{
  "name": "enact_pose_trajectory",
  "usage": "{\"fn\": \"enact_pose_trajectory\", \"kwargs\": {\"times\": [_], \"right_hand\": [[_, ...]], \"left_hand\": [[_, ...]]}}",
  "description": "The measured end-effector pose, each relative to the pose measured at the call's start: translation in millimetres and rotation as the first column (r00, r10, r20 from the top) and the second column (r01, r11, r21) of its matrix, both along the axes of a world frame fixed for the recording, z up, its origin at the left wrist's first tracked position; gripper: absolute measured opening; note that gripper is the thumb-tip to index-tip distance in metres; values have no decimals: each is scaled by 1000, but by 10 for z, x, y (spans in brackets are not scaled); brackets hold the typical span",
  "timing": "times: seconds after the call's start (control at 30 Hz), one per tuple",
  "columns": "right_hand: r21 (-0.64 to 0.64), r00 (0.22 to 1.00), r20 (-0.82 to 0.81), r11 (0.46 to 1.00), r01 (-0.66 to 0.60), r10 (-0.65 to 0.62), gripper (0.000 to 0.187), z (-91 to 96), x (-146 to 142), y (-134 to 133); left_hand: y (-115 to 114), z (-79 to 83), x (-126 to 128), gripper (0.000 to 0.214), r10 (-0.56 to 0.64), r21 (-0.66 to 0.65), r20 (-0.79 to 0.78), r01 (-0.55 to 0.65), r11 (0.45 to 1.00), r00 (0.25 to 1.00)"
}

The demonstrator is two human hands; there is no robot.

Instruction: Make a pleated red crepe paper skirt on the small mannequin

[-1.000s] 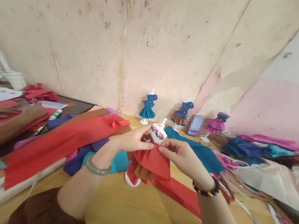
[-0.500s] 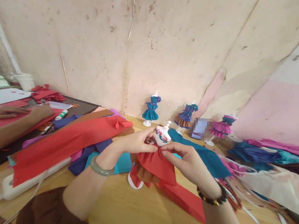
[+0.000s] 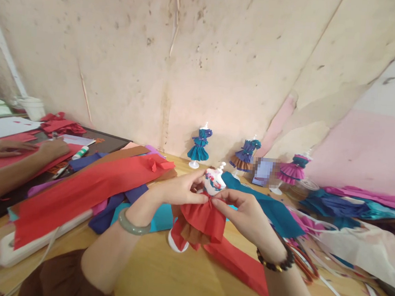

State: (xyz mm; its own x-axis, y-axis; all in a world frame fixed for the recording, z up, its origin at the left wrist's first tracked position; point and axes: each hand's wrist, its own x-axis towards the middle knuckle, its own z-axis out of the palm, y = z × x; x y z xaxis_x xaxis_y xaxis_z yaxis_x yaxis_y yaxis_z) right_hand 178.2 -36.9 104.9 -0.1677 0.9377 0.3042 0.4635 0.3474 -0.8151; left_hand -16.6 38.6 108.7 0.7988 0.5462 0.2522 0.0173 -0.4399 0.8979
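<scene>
A small white dress form (image 3: 215,180) with red and blue marks on its chest leans in front of me. My left hand (image 3: 185,190) is closed round its side, the thumb pressing red fabric at the waist. My right hand (image 3: 240,210) pinches the top edge of that red fabric (image 3: 209,217) between thumb and fingers. The fabric hangs in gathers over a brown ruffle (image 3: 192,234). Below it shows part of the form's round white base (image 3: 177,243). A long red strip (image 3: 239,266) lies on the table underneath, to the right.
Three dressed mini forms stand by the wall, including a teal one (image 3: 199,148). A phone (image 3: 263,172) leans nearby. Fabric strips (image 3: 95,185) cover a power strip (image 3: 22,246) at left; cloth (image 3: 353,203) and scissors (image 3: 303,259) lie right. Another person's hands (image 3: 50,150) work at far left.
The red fabric's right side has drawn inward and now hangs in tighter gathers, showing more of the brown ruffle. Both hands stay at the waist of the form.
</scene>
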Motion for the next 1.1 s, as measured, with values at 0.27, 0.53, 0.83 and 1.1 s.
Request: {"fn": "enact_pose_trajectory", "kwargs": {"times": [0.27, 0.53, 0.83, 1.1], "right_hand": [[10, 1000, 16, 1000, 24, -24, 26, -16, -11, -5], [37, 998, 26, 998, 56, -57, 25, -6, -32, -7], [53, 998, 25, 997, 51, -52, 24, 21, -55, -15], [3, 994, 46, 995, 99, -99, 32, -59, -25, 46]], "left_hand": [[-21, 13, 9, 57, 3, -13, -4, -3, 1000, 1000], [-34, 29, 6, 58, 17, -14, -24, -17, 1000, 1000], [-46, 21, 18, 47, 35, -69, 16, -33, 997, 999], [-9, -17, -2, 48, 97, -134, 52, -89, 987, 994]]}}
